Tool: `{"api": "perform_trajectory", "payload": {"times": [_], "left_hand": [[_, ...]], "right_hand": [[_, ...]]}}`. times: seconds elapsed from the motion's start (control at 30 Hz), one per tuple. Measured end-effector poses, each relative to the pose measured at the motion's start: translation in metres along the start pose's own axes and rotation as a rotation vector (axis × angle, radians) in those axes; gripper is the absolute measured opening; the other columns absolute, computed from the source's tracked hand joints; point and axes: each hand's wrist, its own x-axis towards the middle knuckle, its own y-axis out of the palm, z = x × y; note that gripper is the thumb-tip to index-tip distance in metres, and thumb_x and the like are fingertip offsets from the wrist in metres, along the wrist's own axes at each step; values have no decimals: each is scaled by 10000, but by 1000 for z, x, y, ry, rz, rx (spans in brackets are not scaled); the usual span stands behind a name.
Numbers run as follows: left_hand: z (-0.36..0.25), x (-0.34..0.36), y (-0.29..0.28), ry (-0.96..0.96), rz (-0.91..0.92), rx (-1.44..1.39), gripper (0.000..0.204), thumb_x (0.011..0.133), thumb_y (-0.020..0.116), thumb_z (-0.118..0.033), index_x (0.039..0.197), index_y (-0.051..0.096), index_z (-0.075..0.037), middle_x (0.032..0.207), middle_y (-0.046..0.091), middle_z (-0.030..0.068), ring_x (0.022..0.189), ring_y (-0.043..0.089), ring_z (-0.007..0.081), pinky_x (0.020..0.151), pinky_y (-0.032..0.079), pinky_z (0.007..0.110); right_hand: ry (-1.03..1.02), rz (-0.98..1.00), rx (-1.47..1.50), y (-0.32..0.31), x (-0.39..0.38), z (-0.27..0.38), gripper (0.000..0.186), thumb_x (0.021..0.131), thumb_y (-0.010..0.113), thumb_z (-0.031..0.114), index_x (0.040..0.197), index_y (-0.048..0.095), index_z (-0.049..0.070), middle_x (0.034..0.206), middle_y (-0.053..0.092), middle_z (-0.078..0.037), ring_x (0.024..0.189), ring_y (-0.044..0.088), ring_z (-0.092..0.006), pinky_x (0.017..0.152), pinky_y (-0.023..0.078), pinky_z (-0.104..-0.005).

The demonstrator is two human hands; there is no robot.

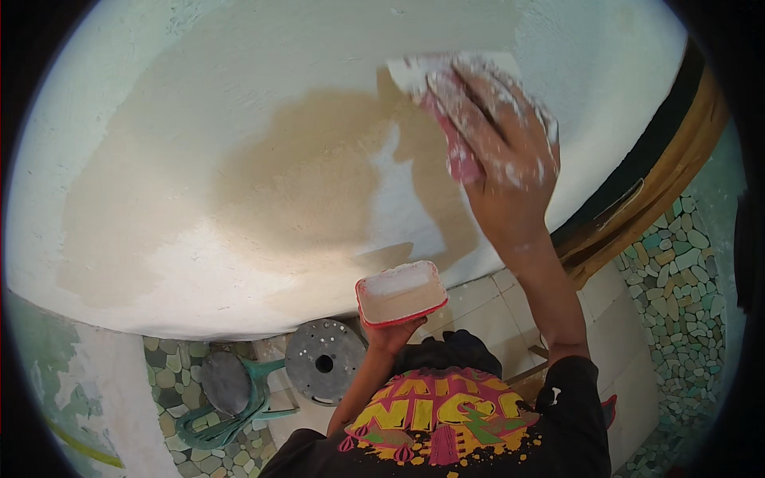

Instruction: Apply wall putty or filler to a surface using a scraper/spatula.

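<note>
My right hand (506, 135), smeared with white paste, grips a flat scraper (414, 76) with a pink part and a white-coated edge against the wall (159, 159). The wall has pale and beige patches, and a shadow falls on it below that hand. Lower, near the foot of the wall, my left hand (386, 334) holds a shallow rectangular tub (402, 293) with a red rim and pale paste inside, its fingers mostly hidden beneath it.
Below the wall lie a grey disc with holes (299, 358) and a green chair-like frame with a dark round piece (227, 386). Pebble mosaic (669, 295) borders pale floor tiles (470, 311). A brown wooden edge (645, 199) runs along the right.
</note>
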Motion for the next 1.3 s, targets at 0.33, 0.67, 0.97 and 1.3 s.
{"api": "perform_trajectory", "payload": {"times": [0.33,0.67,0.97,1.3], "left_hand": [[5,-12,0,-9,-65,-117,798,972,447,-746,1588,444,-239,1635,441,153,1416,490,505,919,561,693],[7,-15,2,4,-50,-108,799,982,425,-748,1598,428,-241,1648,426,146,1432,479,495,931,558,689],[5,-14,4,-3,-82,-103,795,978,435,-743,1591,436,-238,1645,431,144,1420,490,493,928,557,693],[2,-10,3,-17,-79,-82,799,979,435,-735,1598,427,-230,1640,433,159,1397,505,507,918,563,686]], "right_hand": [[-66,-2,-106,91,-86,-8,534,841,733,154,1367,736,245,1518,624,-11,1424,546,-296,1207,359,-532],[90,-7,35,46,-71,12,503,834,741,185,1334,759,241,1508,633,-26,1416,548,-332,1178,363,-558],[-16,59,-82,56,-57,11,552,816,745,158,1367,726,180,1525,609,-22,1459,514,-291,1225,333,-571],[69,245,49,27,-95,19,569,800,762,153,1368,729,174,1488,646,-43,1436,545,-300,1207,359,-546]]}}
